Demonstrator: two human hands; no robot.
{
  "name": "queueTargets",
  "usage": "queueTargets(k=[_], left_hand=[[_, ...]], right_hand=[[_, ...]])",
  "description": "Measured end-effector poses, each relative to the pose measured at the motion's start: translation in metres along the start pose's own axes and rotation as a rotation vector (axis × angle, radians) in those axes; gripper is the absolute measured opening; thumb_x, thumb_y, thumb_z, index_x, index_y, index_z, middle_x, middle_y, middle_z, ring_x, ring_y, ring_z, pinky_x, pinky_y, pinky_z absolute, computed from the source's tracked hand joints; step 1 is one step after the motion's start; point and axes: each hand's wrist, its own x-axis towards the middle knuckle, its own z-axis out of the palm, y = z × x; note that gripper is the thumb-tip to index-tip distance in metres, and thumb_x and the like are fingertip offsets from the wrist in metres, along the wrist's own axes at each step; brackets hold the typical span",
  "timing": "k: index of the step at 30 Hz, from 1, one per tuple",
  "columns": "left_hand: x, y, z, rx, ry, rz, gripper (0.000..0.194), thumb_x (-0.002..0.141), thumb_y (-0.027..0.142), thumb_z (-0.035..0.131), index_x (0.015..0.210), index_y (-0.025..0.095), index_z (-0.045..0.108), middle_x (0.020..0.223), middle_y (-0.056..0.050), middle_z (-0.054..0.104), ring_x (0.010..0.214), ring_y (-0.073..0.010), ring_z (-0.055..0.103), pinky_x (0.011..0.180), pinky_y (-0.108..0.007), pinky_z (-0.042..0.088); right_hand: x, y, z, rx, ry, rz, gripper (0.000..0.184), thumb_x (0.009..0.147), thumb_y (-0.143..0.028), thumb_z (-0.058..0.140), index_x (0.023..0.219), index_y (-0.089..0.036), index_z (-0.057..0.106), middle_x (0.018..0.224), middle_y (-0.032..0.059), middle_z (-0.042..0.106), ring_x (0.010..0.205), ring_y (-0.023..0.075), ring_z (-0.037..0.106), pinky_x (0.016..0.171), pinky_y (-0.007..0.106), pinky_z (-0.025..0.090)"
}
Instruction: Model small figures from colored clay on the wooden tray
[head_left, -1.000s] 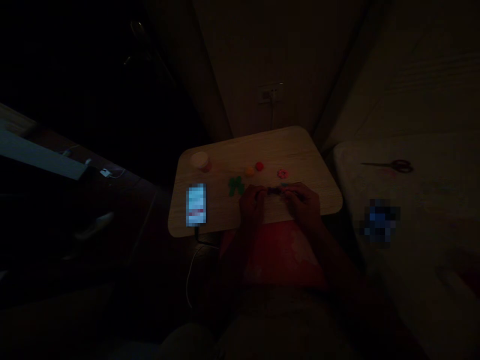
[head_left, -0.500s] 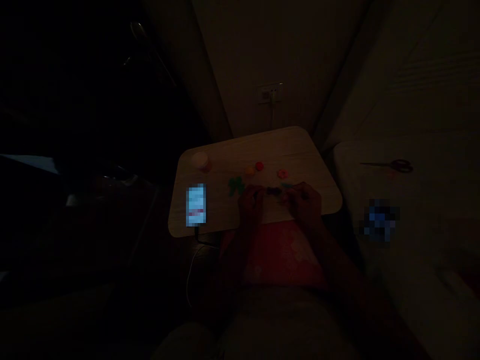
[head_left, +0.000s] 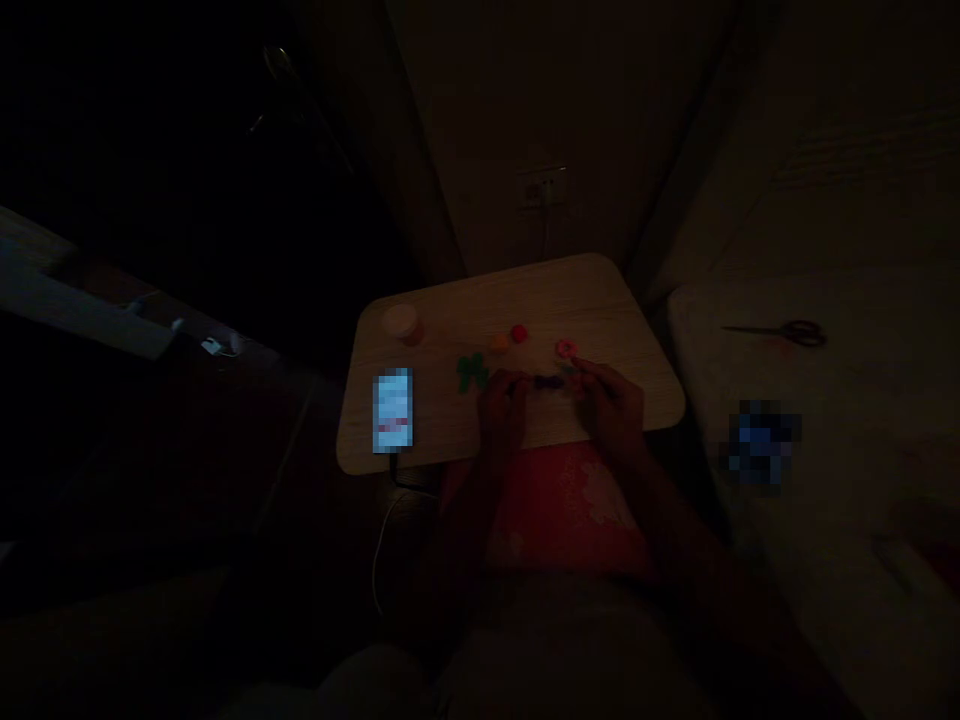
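Note:
The room is very dark. On a small wooden lap table [head_left: 600, 290], my left hand [head_left: 501, 408] and my right hand [head_left: 613, 402] rest close together near the front edge. Both have curled fingers pinching the ends of a small dark purple piece [head_left: 547, 382] that lies between them. Just beyond it sit a green shape [head_left: 471, 371], an orange lump [head_left: 499, 342], a red ball [head_left: 518, 333] and a pink ring-like piece [head_left: 565, 348]. A thin greenish tool seems to lie at my right fingertips, hard to make out.
A lit phone [head_left: 392, 410] lies on the table's front left with a cable hanging down. A small round tub [head_left: 400, 321] stands at the back left. Scissors [head_left: 787, 332] lie on the bed to the right. A wall socket [head_left: 541, 187] is behind the table.
My right hand has shifted slightly up and left towards the pink piece. The left hand has stayed put. The lighting at the left flickered darker and back.

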Motion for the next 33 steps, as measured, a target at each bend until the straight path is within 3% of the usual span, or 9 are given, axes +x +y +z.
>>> queueTargets(k=[5, 11, 19, 23, 29, 33], left_hand=[[0.0006, 0.0010, 0.0000, -0.032, -0.003, -0.016, 0.018, 0.096, 0.030, 0.057, 0.090, 0.018, 0.070, 0.086, -0.005, 0.068, 0.083, -0.0171, 0.064, 0.078, -0.029, 0.049], [0.0004, -0.0003, 0.0005, -0.034, 0.003, -0.035, 0.020, 0.096, 0.033, 0.057, 0.090, 0.019, 0.070, 0.087, -0.005, 0.069, 0.085, -0.0175, 0.064, 0.079, -0.029, 0.050], [0.0004, 0.0020, 0.0003, -0.034, 0.000, -0.025, 0.017, 0.095, 0.028, 0.056, 0.089, 0.018, 0.069, 0.085, -0.005, 0.068, 0.082, -0.0170, 0.063, 0.078, -0.029, 0.049], [-0.0002, 0.0023, -0.0002, -0.017, -0.007, -0.042, 0.018, 0.095, 0.029, 0.056, 0.089, 0.018, 0.069, 0.086, -0.005, 0.068, 0.084, -0.0173, 0.063, 0.078, -0.030, 0.049], [-0.0004, 0.0003, 0.0001, -0.027, -0.006, -0.045, 0.018, 0.096, 0.030, 0.056, 0.090, 0.019, 0.069, 0.086, -0.005, 0.068, 0.084, -0.0176, 0.063, 0.078, -0.030, 0.049], [-0.0003, 0.0000, 0.0007, -0.032, -0.004, -0.051, 0.018, 0.096, 0.031, 0.057, 0.089, 0.019, 0.069, 0.086, -0.005, 0.068, 0.083, -0.0177, 0.063, 0.078, -0.030, 0.049]], right_hand=[[-0.0005, 0.0019, 0.0040, 0.082, 0.049, 0.123, 0.017, 0.081, -0.031, 0.072, 0.093, -0.020, 0.081, 0.079, 0.0046, 0.078, 0.066, 0.0182, 0.069, 0.067, 0.032, 0.057], [-0.0019, -0.0011, 0.0055, 0.094, 0.065, 0.195, 0.009, 0.073, -0.027, 0.077, 0.073, -0.018, 0.076, 0.062, 0.0008, 0.071, 0.053, 0.0140, 0.062, 0.051, 0.025, 0.048], [-0.0042, -0.0014, 0.0006, 0.046, 0.030, 0.153, 0.029, 0.086, -0.034, 0.065, 0.061, -0.019, 0.063, 0.053, -0.0026, 0.055, 0.048, 0.0105, 0.047, 0.046, 0.023, 0.035], [-0.0025, -0.0028, 0.0005, -0.022, 0.049, 0.095, 0.030, 0.089, -0.036, 0.062, 0.064, -0.020, 0.062, 0.057, -0.0023, 0.054, 0.052, 0.0115, 0.048, 0.050, 0.024, 0.038], [-0.0009, -0.0020, 0.0015, -0.030, -0.005, 0.103, 0.023, 0.090, -0.037, 0.061, 0.084, -0.019, 0.075, 0.059, -0.0018, 0.060, 0.053, 0.0131, 0.052, 0.054, 0.026, 0.043], [0.0003, 0.0005, -0.0011, -0.081, -0.011, 0.033, 0.022, 0.089, -0.035, 0.063, 0.092, -0.021, 0.080, 0.079, 0.0038, 0.073, 0.069, 0.0170, 0.063, 0.066, 0.030, 0.050]])
